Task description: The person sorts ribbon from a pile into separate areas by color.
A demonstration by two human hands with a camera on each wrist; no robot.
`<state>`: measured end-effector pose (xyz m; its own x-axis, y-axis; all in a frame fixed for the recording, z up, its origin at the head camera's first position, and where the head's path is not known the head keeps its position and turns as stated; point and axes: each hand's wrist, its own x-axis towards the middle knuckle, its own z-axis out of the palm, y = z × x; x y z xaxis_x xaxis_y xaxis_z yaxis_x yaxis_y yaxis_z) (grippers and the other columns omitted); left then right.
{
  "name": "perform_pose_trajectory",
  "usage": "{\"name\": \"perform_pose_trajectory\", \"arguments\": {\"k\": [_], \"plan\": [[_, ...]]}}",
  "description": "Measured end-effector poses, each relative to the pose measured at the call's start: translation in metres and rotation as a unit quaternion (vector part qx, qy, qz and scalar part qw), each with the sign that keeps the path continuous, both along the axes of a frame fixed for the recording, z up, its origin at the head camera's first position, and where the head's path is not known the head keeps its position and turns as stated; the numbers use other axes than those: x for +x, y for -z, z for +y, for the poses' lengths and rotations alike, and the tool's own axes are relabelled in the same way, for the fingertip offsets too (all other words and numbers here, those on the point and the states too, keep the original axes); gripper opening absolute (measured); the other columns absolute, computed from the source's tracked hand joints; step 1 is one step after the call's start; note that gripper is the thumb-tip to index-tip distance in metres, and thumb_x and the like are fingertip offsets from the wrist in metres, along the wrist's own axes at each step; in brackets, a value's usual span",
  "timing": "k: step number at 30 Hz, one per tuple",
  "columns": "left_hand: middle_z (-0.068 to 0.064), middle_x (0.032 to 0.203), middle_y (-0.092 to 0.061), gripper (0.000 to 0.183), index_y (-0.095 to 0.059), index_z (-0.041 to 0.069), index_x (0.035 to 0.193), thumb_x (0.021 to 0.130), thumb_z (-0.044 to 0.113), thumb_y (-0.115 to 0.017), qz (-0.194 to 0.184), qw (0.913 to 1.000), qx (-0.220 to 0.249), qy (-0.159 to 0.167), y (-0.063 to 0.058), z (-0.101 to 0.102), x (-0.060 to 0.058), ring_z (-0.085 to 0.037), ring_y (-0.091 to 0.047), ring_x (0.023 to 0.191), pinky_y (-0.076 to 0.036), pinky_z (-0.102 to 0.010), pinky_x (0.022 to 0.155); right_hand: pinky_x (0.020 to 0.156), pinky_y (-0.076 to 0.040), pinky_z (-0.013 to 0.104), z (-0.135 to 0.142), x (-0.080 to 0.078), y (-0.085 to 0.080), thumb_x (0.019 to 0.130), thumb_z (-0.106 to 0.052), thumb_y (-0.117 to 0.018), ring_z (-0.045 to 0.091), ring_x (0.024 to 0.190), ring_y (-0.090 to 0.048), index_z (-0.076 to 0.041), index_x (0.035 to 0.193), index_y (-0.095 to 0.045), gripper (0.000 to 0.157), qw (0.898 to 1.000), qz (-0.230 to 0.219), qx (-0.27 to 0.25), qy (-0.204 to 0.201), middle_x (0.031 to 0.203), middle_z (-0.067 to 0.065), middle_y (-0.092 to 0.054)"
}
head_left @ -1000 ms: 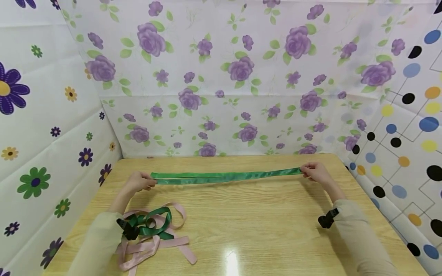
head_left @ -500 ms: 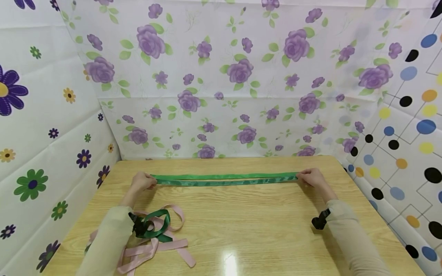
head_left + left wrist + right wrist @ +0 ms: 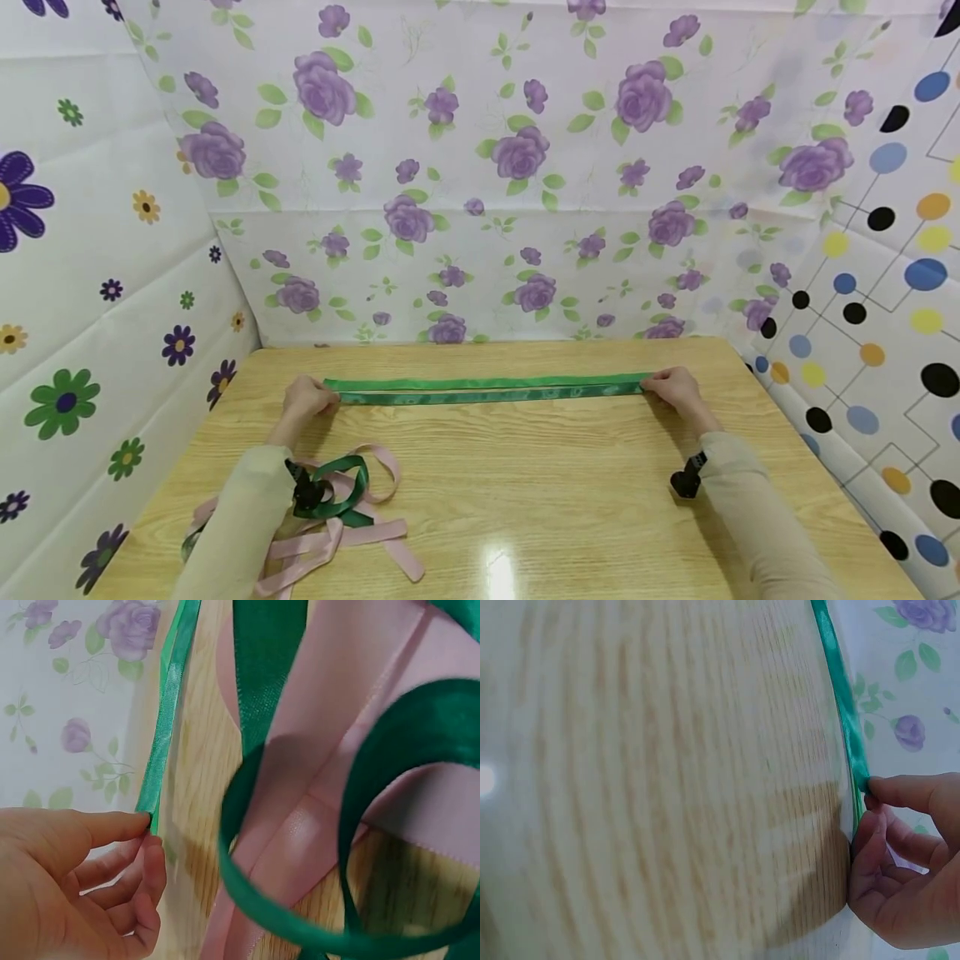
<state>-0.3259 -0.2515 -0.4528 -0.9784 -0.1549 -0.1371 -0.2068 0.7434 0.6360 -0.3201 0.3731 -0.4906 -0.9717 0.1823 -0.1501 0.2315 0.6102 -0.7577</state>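
A dark green satin ribbon (image 3: 487,396) stretches nearly straight across the far part of the table. Its left end is pinched between thumb and fingertips of my left hand (image 3: 306,400), which the left wrist view shows closely. My right hand (image 3: 675,390) pinches the other end; in the right wrist view the thumb and forefinger meet on the ribbon (image 3: 844,705). Just behind it, almost parallel, lies a brighter green ribbon (image 3: 480,383) on the wood. In the left wrist view the two strips overlap near my fingertips, so which layers are pinched there is hard to tell.
Near my left forearm lies a loose tangle of pink ribbon (image 3: 375,532) and dark green ribbon (image 3: 363,479), partly under the sleeve. The wooden table (image 3: 540,492) ends at the back against a flowered cloth wall (image 3: 480,250). Patterned cloths hang on both sides.
Both hands have come lower toward the table with the dark green ribbon. Its right part has swung forward, apart from the brighter strip, which now shows along its length. The right hand shifted slightly left.
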Motion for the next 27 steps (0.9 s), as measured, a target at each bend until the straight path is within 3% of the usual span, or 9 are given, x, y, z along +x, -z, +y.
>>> {"name": "perform_pose_trajectory", "arguments": {"k": [11,16,18,22,27], "plan": [[-0.011,0.063,-0.067,0.02,-0.071,-0.006,0.076,0.084,0.011,-0.063,-0.007,0.9998,-0.02,0.008,-0.003,0.001,0.006,-0.021,-0.056,0.06,-0.041,-0.028,0.056,0.055,-0.045,0.03,-0.001,0.0,0.001,0.091,-0.022,-0.06,0.016,0.06,-0.055,0.006,0.102,-0.066,0.03,1.0,0.015,0.004,0.01,0.075,0.007,-0.066],[-0.01,0.061,-0.066,0.027,-0.07,-0.005,0.074,0.087,0.012,-0.054,-0.012,0.9994,-0.029,0.017,-0.005,-0.002,0.007,-0.024,-0.06,0.061,-0.045,-0.031,0.058,0.054,-0.045,0.031,-0.002,-0.003,0.002,0.095,-0.024,-0.049,0.016,0.057,-0.052,0.007,0.105,-0.064,0.035,1.0,0.02,0.001,0.022,0.071,0.006,-0.063],[-0.011,0.062,-0.066,0.03,-0.071,-0.006,0.076,0.088,0.012,-0.051,-0.015,0.9993,-0.027,0.019,-0.005,-0.003,0.007,-0.024,-0.062,0.061,-0.048,-0.033,0.059,0.052,-0.043,0.031,-0.002,-0.004,0.002,0.096,-0.023,-0.045,0.016,0.053,-0.05,0.004,0.094,-0.063,0.033,0.999,0.021,-0.011,0.03,0.065,0.005,-0.061],[-0.012,0.066,-0.068,0.03,-0.072,-0.008,0.082,0.088,0.011,-0.049,-0.017,0.9996,-0.012,0.018,-0.003,-0.003,0.006,-0.022,-0.063,0.061,-0.053,-0.035,0.062,0.052,-0.042,0.032,-0.003,-0.005,0.001,0.099,-0.024,-0.037,0.017,0.054,-0.049,-0.001,0.086,-0.055,0.032,0.999,0.021,-0.038,0.032,0.064,0.005,-0.061],[-0.012,0.066,-0.068,0.03,-0.07,-0.01,0.086,0.088,0.01,-0.047,-0.024,0.9995,0.004,0.017,-0.003,-0.003,0.006,-0.02,-0.063,0.06,-0.054,-0.035,0.064,0.058,-0.045,0.032,-0.012,-0.004,-0.002,0.102,-0.027,-0.03,0.019,0.063,-0.053,-0.002,0.089,-0.055,0.038,0.998,0.022,-0.044,0.04,0.073,0.006,-0.062]]}}
